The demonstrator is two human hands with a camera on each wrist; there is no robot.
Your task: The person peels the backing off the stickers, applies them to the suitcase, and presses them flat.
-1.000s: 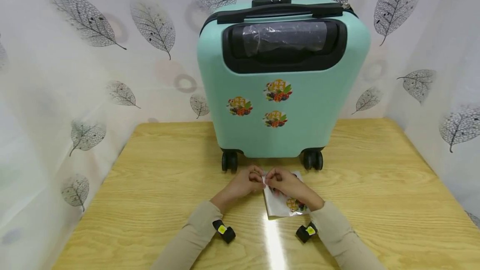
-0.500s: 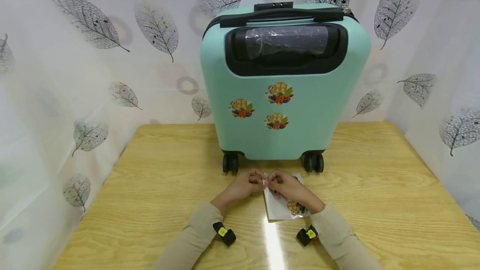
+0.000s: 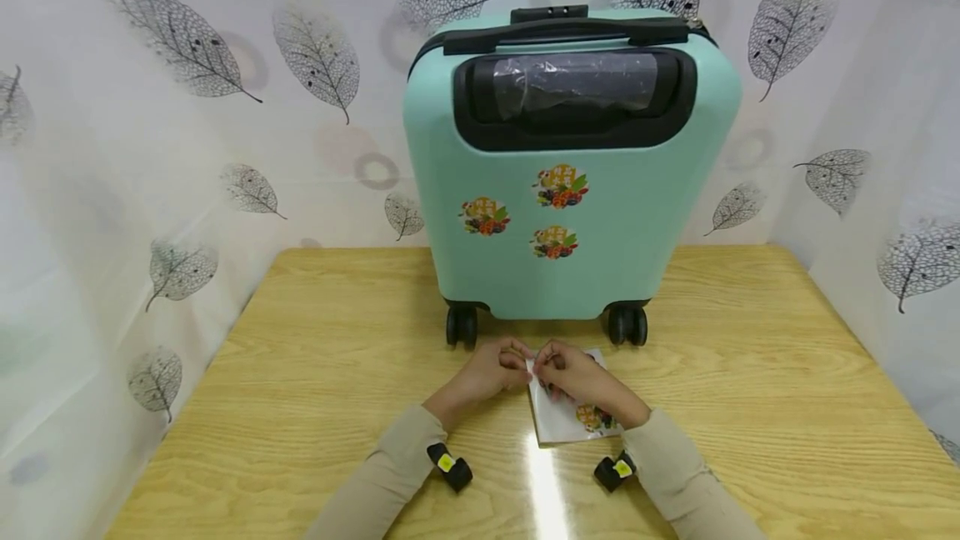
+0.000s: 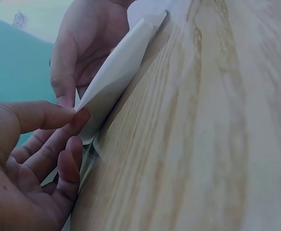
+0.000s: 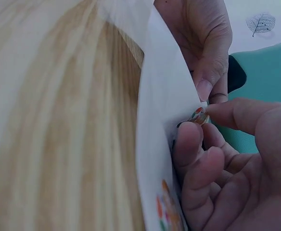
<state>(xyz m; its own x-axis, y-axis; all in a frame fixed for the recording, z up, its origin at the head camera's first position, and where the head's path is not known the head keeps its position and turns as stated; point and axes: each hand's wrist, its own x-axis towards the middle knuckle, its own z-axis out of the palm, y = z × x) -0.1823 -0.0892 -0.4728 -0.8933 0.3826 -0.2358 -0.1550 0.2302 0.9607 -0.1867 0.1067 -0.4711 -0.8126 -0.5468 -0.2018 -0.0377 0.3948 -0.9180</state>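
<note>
A white sticker sheet (image 3: 553, 422) with colourful fruit stickers lies on the wooden table in the head view, its upper part covered by both hands. My left hand (image 3: 486, 373) pinches the sheet's edge between thumb and finger; the left wrist view shows the paper (image 4: 112, 72) lifted and bent there. Close beside it, my right hand (image 3: 583, 377) pinches the rim of a small printed sticker (image 5: 198, 115) at that same edge. How far this sticker has come off the backing is hidden by the fingers. Another sticker (image 3: 595, 417) shows lower on the sheet.
Behind the hands stands a mint-green suitcase (image 3: 495, 282) on black wheels, with 3 fruit stickers (image 3: 555, 242) on its front. A leaf-patterned cloth (image 3: 322, 165) hangs behind and at both sides. Bare wooden tabletop (image 3: 315, 373) extends left and right.
The head view has shifted slightly, so the suitcase and table appear a little lower. Both hands stay at the sheet's edge with only tiny finger movements.
</note>
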